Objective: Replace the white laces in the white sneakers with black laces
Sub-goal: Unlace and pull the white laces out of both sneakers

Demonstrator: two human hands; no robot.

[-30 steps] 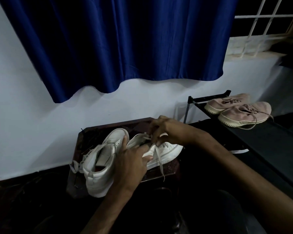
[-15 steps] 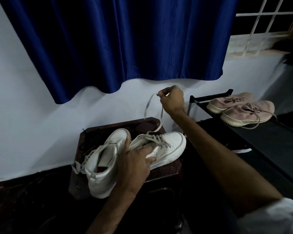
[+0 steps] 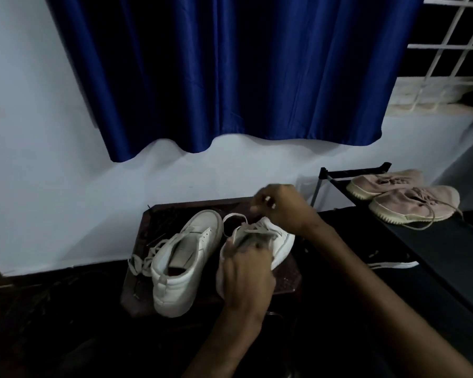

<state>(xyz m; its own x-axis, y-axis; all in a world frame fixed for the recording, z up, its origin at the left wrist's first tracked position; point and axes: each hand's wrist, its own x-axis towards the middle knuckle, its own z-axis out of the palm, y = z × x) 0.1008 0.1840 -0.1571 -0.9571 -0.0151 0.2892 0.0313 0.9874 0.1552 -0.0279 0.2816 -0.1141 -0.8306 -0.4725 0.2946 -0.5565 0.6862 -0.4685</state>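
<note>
Progress: early. Both sneakers sit on the dark stool (image 3: 287, 279). First sneaker (image 3: 186, 264), on the left, looks unlaced, its loose lace (image 3: 141, 261) heaped beside the heel. Second sneaker (image 3: 283, 239) is still partly laced. Left hand (image 3: 246, 271) grips its collar. Right hand (image 3: 281, 205) pinches the white lace (image 3: 257, 230) with curled fingers near the toe-end eyelets. Remaining, I'd judge: finish unthreading, then thread black laces into both. Can't make out the black laces.

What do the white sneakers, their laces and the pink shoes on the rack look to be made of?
White sneakers: smooth leather or faux leather, matte with faint sheen; stitched panels and punched holes show. White lace: flat woven fabric, dull, limp, ribbon-like. Pink shoes: soft cloth or suede upper, matte, on ribbed rubbery soles; too dim to be sure.
</note>
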